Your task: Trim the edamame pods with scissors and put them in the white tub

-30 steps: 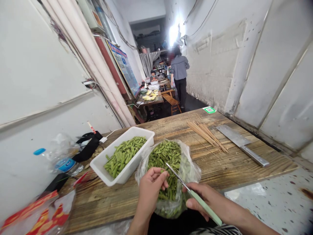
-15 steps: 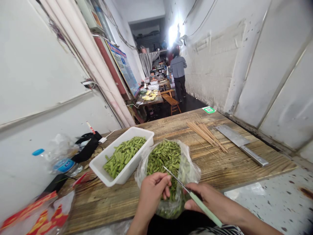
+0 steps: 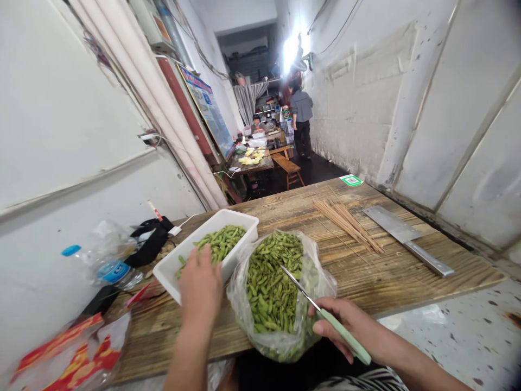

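My left hand [image 3: 201, 279] reaches over the near side of a white plastic tub [image 3: 163, 270] that holds green soybean pods [image 3: 223, 241]. Its fingers look stretched out, slightly blurred, and I see nothing in them. My right hand [image 3: 345, 326] is closed around scissors [image 3: 344, 332] with pale green handles. Their blades point up and left, over a clear plastic bag [image 3: 321, 271] full of more green pods [image 3: 271, 288]. The bag stands open at the table's near edge, just right of the tub.
On the wooden table [image 3: 293, 209] lie thin wooden skewers [image 3: 345, 225] and a cleaver [image 3: 407, 239]. Left of the tub are a water bottle [image 3: 118, 271], a black bag [image 3: 152, 244] and red-printed plastic packaging [image 3: 77, 353]. Farther back stand a person [image 3: 302, 117] and a bench [image 3: 287, 163].
My left hand has moved left from the bag to over the tub, its fingers opening out. My right hand keeps the scissors over the bag. The person at the back has turned.
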Demonstrator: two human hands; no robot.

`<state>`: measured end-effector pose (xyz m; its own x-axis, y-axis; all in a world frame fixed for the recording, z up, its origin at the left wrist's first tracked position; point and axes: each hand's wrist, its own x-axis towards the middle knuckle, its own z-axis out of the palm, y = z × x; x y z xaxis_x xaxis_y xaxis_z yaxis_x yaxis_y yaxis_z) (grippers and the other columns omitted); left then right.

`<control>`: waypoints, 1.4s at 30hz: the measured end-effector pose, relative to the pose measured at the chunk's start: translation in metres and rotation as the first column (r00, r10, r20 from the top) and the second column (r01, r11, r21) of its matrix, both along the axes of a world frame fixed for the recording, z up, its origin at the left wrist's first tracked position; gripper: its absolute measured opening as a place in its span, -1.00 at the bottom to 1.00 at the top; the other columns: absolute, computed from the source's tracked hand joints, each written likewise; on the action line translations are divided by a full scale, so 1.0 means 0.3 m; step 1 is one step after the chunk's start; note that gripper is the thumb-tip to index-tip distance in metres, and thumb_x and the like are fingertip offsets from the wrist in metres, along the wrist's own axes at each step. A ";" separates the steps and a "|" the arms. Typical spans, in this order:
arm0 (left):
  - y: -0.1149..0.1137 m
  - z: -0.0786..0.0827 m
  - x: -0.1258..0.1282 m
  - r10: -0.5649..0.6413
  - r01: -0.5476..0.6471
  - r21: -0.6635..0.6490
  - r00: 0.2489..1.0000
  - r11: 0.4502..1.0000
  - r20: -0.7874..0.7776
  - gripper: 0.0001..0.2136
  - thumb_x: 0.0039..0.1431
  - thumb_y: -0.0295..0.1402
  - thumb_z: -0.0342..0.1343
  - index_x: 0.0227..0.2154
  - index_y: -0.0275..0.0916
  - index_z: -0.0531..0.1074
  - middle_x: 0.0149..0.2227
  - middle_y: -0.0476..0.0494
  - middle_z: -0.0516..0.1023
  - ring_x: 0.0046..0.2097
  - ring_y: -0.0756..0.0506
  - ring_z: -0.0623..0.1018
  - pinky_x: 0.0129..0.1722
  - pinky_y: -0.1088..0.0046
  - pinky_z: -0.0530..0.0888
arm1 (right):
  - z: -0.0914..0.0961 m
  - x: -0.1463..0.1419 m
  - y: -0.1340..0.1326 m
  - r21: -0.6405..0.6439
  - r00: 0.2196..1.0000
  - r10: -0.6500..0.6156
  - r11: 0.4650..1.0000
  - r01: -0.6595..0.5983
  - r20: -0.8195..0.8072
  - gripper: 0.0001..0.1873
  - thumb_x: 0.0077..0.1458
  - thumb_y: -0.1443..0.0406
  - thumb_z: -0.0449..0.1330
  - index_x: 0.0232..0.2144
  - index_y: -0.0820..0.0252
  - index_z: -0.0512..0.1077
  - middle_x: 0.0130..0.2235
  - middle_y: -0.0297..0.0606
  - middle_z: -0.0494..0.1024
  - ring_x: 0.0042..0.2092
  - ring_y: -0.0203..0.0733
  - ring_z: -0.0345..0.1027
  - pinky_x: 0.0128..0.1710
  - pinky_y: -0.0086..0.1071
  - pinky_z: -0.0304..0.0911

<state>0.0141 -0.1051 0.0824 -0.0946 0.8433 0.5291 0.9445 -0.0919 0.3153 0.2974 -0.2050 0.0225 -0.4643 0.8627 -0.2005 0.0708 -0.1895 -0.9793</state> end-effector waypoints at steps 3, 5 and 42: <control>-0.029 -0.095 0.129 -0.372 0.393 -0.178 0.918 0.902 0.139 -0.77 -0.01 -0.35 0.14 -0.25 -0.20 0.55 -0.17 -0.30 0.59 -0.10 -0.31 0.52 -0.01 0.14 0.33 | 0.002 0.000 0.001 -0.021 0.999 -0.013 1.000 0.013 -0.029 -0.56 0.05 -0.03 0.17 -0.25 0.22 0.30 -0.69 -0.61 0.16 -0.73 -0.48 0.00 -0.76 -0.64 0.04; -0.044 -0.153 0.196 -0.443 0.520 -0.271 0.845 0.810 0.299 -0.82 -0.04 -0.38 0.15 -0.34 -0.14 0.58 -0.27 -0.24 0.63 -0.18 -0.28 0.55 -0.07 0.18 0.36 | 0.011 0.002 0.000 -0.023 1.000 -0.008 1.000 0.007 -0.030 -0.55 0.04 -0.04 0.18 -0.25 0.22 0.30 -0.69 -0.60 0.16 -0.73 -0.48 0.02 -0.77 -0.64 0.02; -0.175 -0.077 0.275 0.075 0.580 -0.123 0.106 0.805 0.992 -0.68 -0.27 -0.30 0.38 -0.39 -0.28 0.49 -0.55 0.05 0.41 -0.48 0.07 0.38 -0.43 0.57 0.33 | 0.014 -0.030 -0.039 -0.105 0.997 -0.020 0.994 0.012 -0.070 -0.55 0.04 -0.07 0.17 -0.27 0.19 0.30 -0.70 -0.61 0.11 -0.74 -0.46 -0.01 -0.80 -0.65 -0.01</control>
